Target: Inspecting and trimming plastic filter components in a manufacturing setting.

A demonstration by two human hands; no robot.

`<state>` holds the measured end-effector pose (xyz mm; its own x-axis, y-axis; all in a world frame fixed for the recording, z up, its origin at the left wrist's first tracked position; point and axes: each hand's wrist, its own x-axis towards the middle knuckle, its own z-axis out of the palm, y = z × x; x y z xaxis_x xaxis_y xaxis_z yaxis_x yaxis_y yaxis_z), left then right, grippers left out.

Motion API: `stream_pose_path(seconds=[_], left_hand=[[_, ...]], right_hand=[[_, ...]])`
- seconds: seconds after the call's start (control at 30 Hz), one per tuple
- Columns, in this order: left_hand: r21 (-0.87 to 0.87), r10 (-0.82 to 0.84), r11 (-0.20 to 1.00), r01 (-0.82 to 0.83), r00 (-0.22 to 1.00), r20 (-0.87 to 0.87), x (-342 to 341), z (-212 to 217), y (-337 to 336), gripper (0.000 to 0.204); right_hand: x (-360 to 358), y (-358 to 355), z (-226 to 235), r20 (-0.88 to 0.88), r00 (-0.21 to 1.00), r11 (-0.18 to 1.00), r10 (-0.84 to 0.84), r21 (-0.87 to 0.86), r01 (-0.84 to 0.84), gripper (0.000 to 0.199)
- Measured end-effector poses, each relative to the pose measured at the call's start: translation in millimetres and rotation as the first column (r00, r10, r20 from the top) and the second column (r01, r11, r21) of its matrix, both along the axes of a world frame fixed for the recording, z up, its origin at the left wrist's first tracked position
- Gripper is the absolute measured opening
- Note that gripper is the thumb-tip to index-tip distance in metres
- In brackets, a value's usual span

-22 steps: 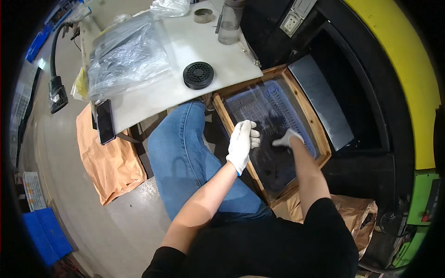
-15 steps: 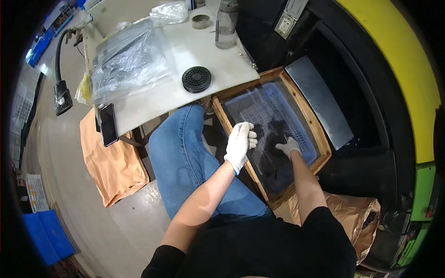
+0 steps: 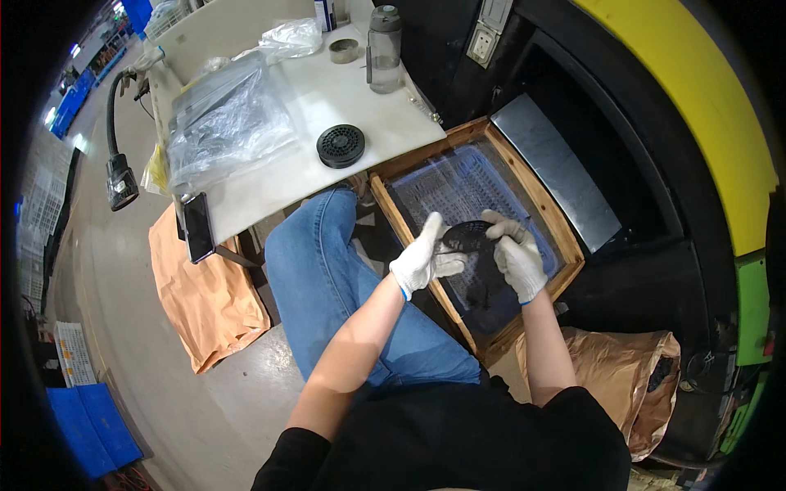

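A thin, round black disc with holes (image 3: 467, 236) is held up between my two white-gloved hands. My left hand (image 3: 419, 257) has its thumb up and its fingers under the disc's left edge. At the opposite edge, my right hand (image 3: 517, 260) grips the disc with bent fingers. Both are over a wooden-framed box (image 3: 565, 286) with a blue plastic crate (image 3: 499, 176) inside it. Dark pieces (image 3: 483, 296) lie in the box below my hands; their shape is hard to make out. A short stack of black perforated discs (image 3: 341, 146) sits on the white table's front edge.
On the white table (image 3: 303, 176) are clear plastic bags (image 3: 233, 123), a tape roll (image 3: 344, 51) and a water bottle (image 3: 384, 53). A phone (image 3: 197, 229) is at its left corner. Brown paper bags (image 3: 201, 295) stand at the left and right (image 3: 602, 372). A black machine borders the box.
My right hand has come up out of the box with a black disc. My left hand has turned to meet it, and the disc is now between both hands.
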<state>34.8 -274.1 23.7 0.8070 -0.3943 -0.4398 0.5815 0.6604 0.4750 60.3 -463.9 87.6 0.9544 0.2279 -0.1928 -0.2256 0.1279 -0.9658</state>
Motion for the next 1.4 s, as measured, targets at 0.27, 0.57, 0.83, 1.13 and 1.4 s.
stream_pose_path(seconds=[0.27, 0.57, 0.83, 1.13, 1.4], left_hand=[[0.049, 0.176, 0.977, -0.209, 0.910, 0.376, -2, 16, 5, 0.029], [0.751, -0.232, 0.523, -0.402, 0.781, 0.580, -4, 2, -6, 0.024], [0.069, 0.387, 0.907, -0.415, 0.887, 0.252, -10, 7, -8, 0.032], [0.416, 0.201, 0.810, -0.412, 0.863, 0.463, -9, 14, -2, 0.041], [0.684, 0.064, 0.614, -0.394, 0.888, 0.455, -11, 7, 4, 0.036]], right_hand=[[6, -7, -5, -0.072, 0.917, 0.905, -0.391, -0.212, 0.369, 0.025], [-5, 21, 5, 0.345, 0.885, 0.558, 0.312, -0.821, 0.122, 0.049], [-27, 76, -38, -0.127, 0.992, 0.924, 0.007, 0.380, 0.042, 0.024], [-6, 63, -18, -0.056, 0.985, 0.985, 0.160, -0.048, -0.163, 0.026], [-5, 68, -11, 0.167, 0.938, 0.750, 0.305, -0.649, -0.129, 0.031]])
